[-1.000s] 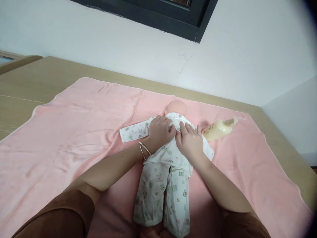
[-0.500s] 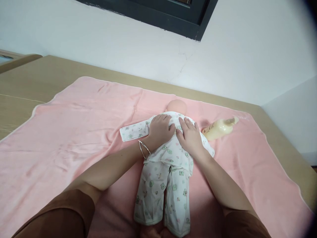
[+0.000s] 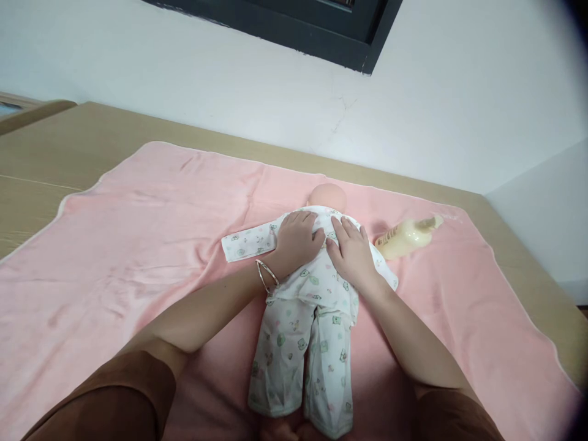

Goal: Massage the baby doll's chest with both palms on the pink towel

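Watching thru the head cam, I saw both hands flat on the doll [image 3: 316,288]. It lay lengthwise on the pink blanket [image 3: 138,245], head end away from the wearer, legs toward them.

L hand [image 3: 297,242] rested palm-down on the doll's upper torso. Its fingers [image 3: 301,219] were close together & slightly curled over the printed top, tips pointing in toward the R hand. No pinch that I could make out. R hand [image 3: 353,254] sat just beside it, also palm-down, fingers [image 3: 350,229] loosely together w/ a slight fan, tips pointing up toward the collar. The nearest fingertips of the 2 hands were almost touching over the torso's middle.

Doll's head [image 3: 327,197] was just beyond the fingertips, bald, face not visible to me. One doll sleeve [image 3: 248,242] lay flat on the blanket, running outward from the L knuckles. Printed pants [image 3: 303,361] ran from under the wrists back toward the wearer. A silver bangle [image 3: 267,275] sat on the L wrist.

A cream bottle [image 3: 407,236] lay on its side on the blanket, just outboard of the R little finger, near but apart from it. The blanket covered a wooden table [image 3: 46,153]. A white wall [image 3: 229,92] & dark window frame [image 3: 298,30] stood well beyond the fingertips.
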### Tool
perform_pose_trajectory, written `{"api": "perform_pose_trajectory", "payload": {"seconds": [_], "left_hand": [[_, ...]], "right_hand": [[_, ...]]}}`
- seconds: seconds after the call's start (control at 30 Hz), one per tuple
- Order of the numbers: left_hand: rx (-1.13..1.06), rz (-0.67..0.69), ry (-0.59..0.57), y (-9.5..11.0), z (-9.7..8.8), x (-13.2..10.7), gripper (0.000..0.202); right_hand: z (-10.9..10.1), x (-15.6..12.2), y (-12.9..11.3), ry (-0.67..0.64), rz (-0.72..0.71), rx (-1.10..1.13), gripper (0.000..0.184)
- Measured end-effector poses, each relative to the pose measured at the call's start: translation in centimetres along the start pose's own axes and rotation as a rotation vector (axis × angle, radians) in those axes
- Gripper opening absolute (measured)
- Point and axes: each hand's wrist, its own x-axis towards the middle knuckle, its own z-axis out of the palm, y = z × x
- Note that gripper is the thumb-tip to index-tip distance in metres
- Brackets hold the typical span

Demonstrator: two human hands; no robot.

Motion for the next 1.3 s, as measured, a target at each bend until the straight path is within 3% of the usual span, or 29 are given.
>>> {"api": "perform_pose_trajectory", "payload": {"seconds": [0.67,1.03,1.17,1.3], "left_hand": [[-0.023,0.022,0.005,-0.2,0.3,0.2,0.024],[-0.024,0.184,0.175,-0.6,0.6,-0.6,0.023],[0.021,0.143,0.178,-0.3,0.2,-0.8,0.013],[0.020,0.044,0.101,-0.1,0.1,-0.4,0.021]], "right_hand": [[0.2,-0.1,0.2,-0.002,-0.038,-0.037,0.059],[-0.1,-0.5,-0.2,0.094,-0.211,-0.193,0.050],[-0.4,-1.8,-1.6,0.155,-0.185,-0.271,0.049],[-0.6,-1.8,-1.7,0.121,-0.074,-0.204,0.050]]}}
